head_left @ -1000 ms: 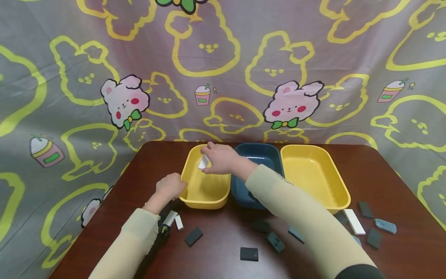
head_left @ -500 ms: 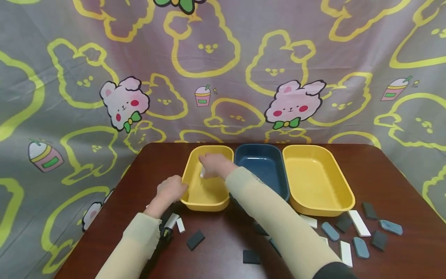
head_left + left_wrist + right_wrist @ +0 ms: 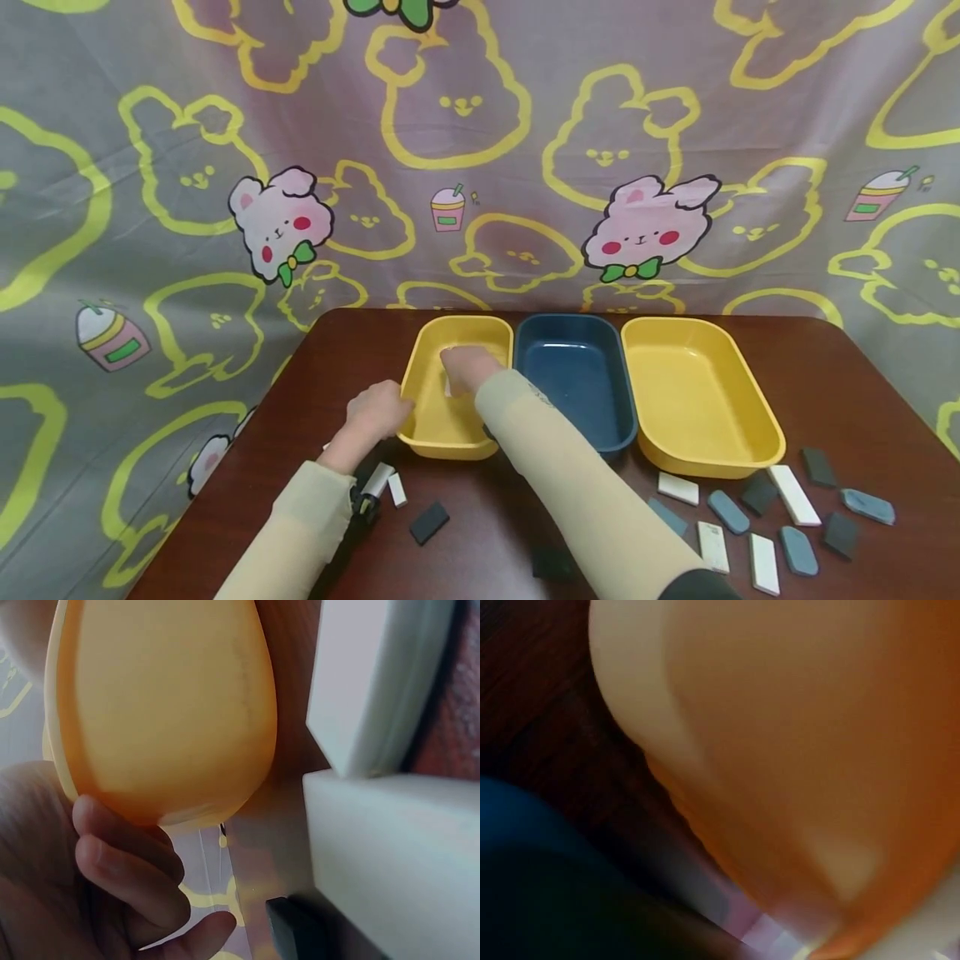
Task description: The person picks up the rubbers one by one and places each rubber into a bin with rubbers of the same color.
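Observation:
My left hand (image 3: 380,408) grips the left rim of the left yellow bin (image 3: 448,451). In the left wrist view, the fingers of that hand (image 3: 120,862) curl against the bin's outer wall (image 3: 172,705). Inside the same bin, low over its floor, is my right hand (image 3: 470,368). It holds a small white block (image 3: 448,386), mostly hidden by the hand. The right wrist view is blurred and shows mainly the yellow bin's wall (image 3: 780,735). White blocks (image 3: 377,481) and a dark block (image 3: 430,523) lie near my left wrist.
A navy bin (image 3: 577,392) stands in the middle and a wider yellow bin (image 3: 705,468) to its right. Several white, dark and blue-grey pieces, such as a rounded blue-grey one (image 3: 799,551), lie front right on the brown table (image 3: 847,400). A patterned cloth (image 3: 525,125) hangs behind.
My right hand has gone down into the left yellow bin with the white block. Its forearm has swung left, uncovering pieces at front right. My left hand stays on the rim.

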{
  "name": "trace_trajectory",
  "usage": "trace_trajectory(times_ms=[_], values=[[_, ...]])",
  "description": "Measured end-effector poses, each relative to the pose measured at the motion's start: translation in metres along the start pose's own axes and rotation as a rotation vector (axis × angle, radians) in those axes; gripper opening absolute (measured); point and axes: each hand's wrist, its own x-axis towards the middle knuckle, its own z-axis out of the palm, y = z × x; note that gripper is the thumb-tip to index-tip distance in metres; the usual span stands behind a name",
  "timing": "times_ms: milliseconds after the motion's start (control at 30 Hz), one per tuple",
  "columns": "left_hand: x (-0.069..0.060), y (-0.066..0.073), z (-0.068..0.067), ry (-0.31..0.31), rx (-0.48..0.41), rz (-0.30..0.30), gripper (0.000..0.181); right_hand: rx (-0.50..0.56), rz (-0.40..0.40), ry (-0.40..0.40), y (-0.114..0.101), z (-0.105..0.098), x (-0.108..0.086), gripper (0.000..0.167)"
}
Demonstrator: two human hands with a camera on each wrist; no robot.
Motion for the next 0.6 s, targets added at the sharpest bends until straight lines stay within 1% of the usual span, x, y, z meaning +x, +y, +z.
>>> trace_trajectory(times_ms=[100,200,300,367,433,533,600], values=[[0.000,0.001,0.000,0.004,-0.002,-0.004,0.027,0.025,0.006,0.021,0.003,0.004,0.003,0.031],[-0.002,0.003,0.000,-0.001,-0.007,-0.006,0.026,0.013,0.008,0.063,0.005,0.010,0.005,0.025],[-0.002,0.003,-0.001,-0.007,-0.004,-0.009,0.027,-0.015,0.031,0.107,0.005,0.016,0.008,0.027],[-0.001,0.002,0.000,-0.010,-0.001,-0.009,0.027,-0.016,0.052,0.130,0.006,0.018,0.009,0.028],[0.000,0.002,0.000,-0.009,0.002,-0.007,0.027,0.001,0.062,0.142,0.007,0.019,0.011,0.023],[0.001,0.001,0.000,-0.010,-0.001,-0.003,0.027,0.048,0.041,0.145,0.010,0.020,0.012,0.010],[0.002,0.001,-0.001,-0.011,-0.002,-0.002,0.027,0.074,0.019,0.139,0.012,0.020,0.013,0.008]])
